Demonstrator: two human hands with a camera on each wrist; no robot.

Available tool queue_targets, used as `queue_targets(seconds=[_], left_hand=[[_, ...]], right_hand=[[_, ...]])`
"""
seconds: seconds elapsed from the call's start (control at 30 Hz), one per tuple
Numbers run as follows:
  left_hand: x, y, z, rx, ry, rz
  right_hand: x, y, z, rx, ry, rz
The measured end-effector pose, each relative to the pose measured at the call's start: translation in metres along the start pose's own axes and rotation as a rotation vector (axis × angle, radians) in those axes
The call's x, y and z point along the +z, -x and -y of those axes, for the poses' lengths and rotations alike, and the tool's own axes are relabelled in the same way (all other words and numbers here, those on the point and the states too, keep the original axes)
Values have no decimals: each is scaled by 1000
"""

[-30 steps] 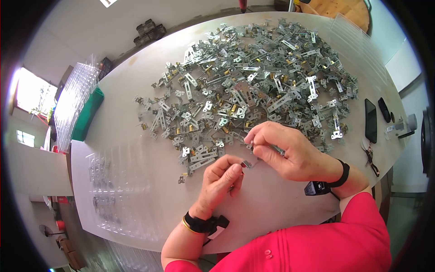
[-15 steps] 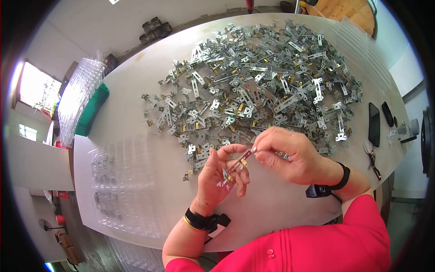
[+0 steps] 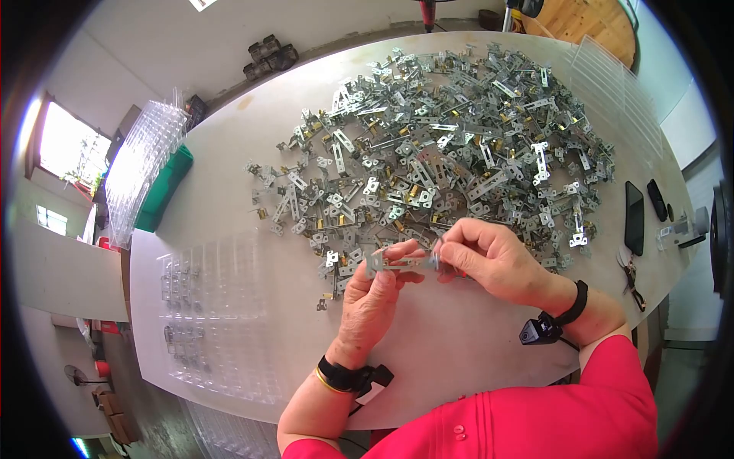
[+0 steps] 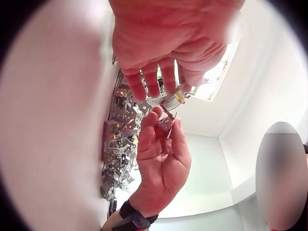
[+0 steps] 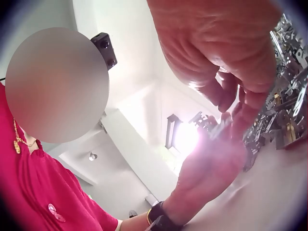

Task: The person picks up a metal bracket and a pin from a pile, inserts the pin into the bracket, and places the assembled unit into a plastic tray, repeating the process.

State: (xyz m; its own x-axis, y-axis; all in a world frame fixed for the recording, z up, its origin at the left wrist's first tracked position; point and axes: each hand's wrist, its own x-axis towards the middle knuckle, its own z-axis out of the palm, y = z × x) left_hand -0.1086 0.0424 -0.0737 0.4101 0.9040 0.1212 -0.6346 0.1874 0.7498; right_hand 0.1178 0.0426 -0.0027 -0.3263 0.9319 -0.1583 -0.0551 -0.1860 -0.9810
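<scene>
In the head view my left hand [image 3: 367,310] pinches one end of a flat metal bracket [image 3: 401,264] between thumb and fingers. The bracket lies nearly level across the gap between both hands, over the near edge of the pile. My right hand [image 3: 497,260] has its thumb and fingertips closed together at the bracket's other end. From the left wrist view, a thin metal rod [image 4: 169,132] shows at the right thumb and a small brass piece [image 4: 180,97] sits on the bracket. The right fingers partly hide the bracket's far end.
A wide pile of metal brackets [image 3: 459,153] with brass pieces covers the table's far side. Clear plastic trays [image 3: 229,306] lie left, some cells holding parts. A green bin [image 3: 164,187] stands beyond. At right are a black phone [image 3: 634,218] and pliers [image 3: 630,279].
The bracket, angled up from an opened left palm half a second ago, now lies level, pinched by the left thumb and fingers. The right hand has stayed close to its right end.
</scene>
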Motion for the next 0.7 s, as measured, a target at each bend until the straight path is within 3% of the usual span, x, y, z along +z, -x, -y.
queue_targets(seconds=[0.13, 0.2, 0.3, 0.37, 0.7], left_hand=[[3, 0, -5, -15, -55, -24], [3, 1, -7, -47, -64, -3], [7, 3, -11, -154, -143, -2], [8, 5, -14, -225, -199, 20], [11, 6, -17, -258, -294, -18]], right_hand=[[-1, 4, 2, -72, 254, 7], [0, 8, 10, -174, 465, -102], [5, 15, 19, -91, 308, -59], [7, 17, 15, -151, 353, -29], [8, 17, 16, -240, 507, 14]])
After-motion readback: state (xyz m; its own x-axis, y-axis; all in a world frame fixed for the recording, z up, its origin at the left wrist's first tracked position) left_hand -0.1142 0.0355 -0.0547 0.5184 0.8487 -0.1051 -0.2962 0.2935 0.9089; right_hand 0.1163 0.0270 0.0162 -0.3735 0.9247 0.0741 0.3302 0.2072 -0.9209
